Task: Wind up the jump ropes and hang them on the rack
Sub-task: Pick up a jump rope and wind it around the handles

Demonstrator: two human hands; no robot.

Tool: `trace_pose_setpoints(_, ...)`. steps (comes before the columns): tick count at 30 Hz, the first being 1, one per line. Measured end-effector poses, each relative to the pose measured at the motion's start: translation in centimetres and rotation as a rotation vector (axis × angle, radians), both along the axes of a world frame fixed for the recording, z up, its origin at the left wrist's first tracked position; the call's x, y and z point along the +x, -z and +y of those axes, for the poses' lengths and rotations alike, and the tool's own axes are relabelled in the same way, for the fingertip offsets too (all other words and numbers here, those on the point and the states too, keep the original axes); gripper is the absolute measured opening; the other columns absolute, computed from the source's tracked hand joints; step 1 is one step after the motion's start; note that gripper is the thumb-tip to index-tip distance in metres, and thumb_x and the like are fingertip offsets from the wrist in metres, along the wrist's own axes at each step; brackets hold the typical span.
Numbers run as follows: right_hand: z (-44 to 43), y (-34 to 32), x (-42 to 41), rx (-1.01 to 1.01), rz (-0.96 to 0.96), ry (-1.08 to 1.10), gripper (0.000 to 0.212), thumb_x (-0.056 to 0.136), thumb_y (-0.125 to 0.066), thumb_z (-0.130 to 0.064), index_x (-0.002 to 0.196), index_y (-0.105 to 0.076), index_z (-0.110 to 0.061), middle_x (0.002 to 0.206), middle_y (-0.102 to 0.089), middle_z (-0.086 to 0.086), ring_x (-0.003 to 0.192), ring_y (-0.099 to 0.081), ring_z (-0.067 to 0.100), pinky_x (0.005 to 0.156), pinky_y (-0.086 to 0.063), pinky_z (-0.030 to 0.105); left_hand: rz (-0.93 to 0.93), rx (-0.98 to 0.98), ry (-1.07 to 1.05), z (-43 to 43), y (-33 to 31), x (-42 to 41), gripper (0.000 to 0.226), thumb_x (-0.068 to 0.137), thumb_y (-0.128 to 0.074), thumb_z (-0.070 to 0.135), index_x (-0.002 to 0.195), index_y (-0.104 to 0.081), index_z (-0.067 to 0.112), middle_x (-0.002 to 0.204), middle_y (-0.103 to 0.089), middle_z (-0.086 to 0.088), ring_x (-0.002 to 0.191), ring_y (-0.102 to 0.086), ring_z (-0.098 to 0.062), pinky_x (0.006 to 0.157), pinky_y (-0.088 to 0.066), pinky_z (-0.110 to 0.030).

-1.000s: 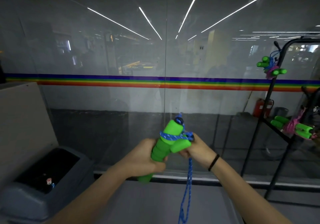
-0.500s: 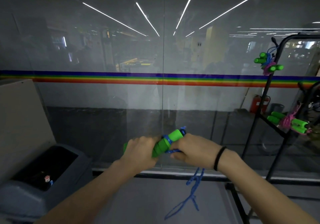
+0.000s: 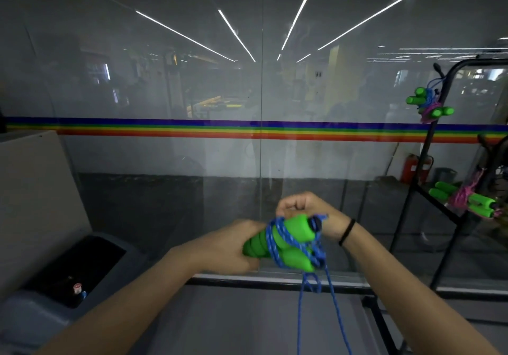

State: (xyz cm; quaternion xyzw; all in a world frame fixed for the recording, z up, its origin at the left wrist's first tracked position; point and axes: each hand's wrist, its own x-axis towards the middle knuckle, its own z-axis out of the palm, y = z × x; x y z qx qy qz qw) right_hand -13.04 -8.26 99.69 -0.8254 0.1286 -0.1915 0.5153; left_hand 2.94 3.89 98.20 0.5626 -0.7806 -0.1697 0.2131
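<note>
Standing at right, a black tubular metal rack [image 3: 429,140] carries wound green-handled ropes [image 3: 428,104]. The left hand [image 3: 228,247] grips the green foam jump-rope handles [image 3: 295,235] mid-frame, fingers curled round them. The right hand [image 3: 310,210] pinches the blue braided cord [image 3: 270,240] looped round the handles, with the slack dangling.

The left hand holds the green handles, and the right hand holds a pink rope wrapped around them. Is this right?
Not fully. The head view shows the rope around the green handles is blue, not pink. The left hand and right hand hold as stated.
</note>
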Motion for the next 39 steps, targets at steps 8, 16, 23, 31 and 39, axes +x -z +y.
trace_pose_setpoints(8,0.8,5.1,-0.9,0.107,0.040,0.133,0.030,0.090,-0.047,-0.033,0.073,-0.062,-0.014,0.044,-0.032,-0.011,0.040,-0.026,0.005,0.042,-0.025,0.014,0.539,0.032,-0.209,0.2,0.0,1.3,0.021,0.077,-0.071,0.006,0.098,-0.066,0.007,0.093,-0.074,-0.011,0.089,-0.071,-0.025,0.079,-0.058,-0.038)
trace_pose_setpoints(16,2.9,2.2,-1.1,-0.845,0.477,0.089,0.031,0.090,-0.052,-0.036,0.082,-0.057,-0.006,0.075,-0.057,0.012,0.068,-0.048,0.021,0.062,-0.032,0.029,0.137,-0.079,-0.465,-1.0,2.3,1.0,0.016,0.071,-0.075,0.022,0.078,-0.063,0.014,0.069,-0.065,0.000,0.065,-0.061,-0.014,0.063,-0.046,-0.024)
trace_pose_setpoints(23,3.9,-1.0,-0.3,-1.052,0.644,0.009,0.027,0.083,-0.061,-0.039,0.097,-0.069,-0.018,0.091,-0.067,0.005,0.080,-0.057,0.022,0.061,-0.035,0.027,-0.339,-0.042,-0.346,-1.0,2.4,-1.2,0.009,0.073,-0.058,0.016,0.081,-0.061,0.013,0.083,-0.067,-0.012,0.077,-0.065,-0.030,0.056,-0.041,-0.029)
trace_pose_setpoints(31,2.4,-2.2,-0.2,-0.741,0.445,-0.070,0.030,0.064,-0.077,-0.048,0.062,-0.067,-0.020,0.045,-0.051,-0.013,0.047,-0.045,0.004,0.049,-0.029,0.018,-0.457,0.055,0.019,-0.1,-0.5,-1.5,0.005,0.080,-0.062,0.019,0.080,-0.058,0.018,0.078,-0.065,-0.004,0.063,-0.052,-0.010,0.055,-0.039,-0.026)
trace_pose_setpoints(39,-0.6,2.2,-1.0,0.029,0.011,0.144,0.038,0.077,-0.063,-0.004,0.044,-0.054,-0.020,0.047,-0.052,-0.009,0.045,-0.045,-0.001,0.044,-0.038,0.010,0.102,-0.109,0.009,-0.1,-0.2,0.8,0.019,0.076,-0.074,0.015,0.094,-0.066,0.015,0.072,-0.063,0.004,0.060,-0.052,0.003,0.057,-0.041,-0.014)
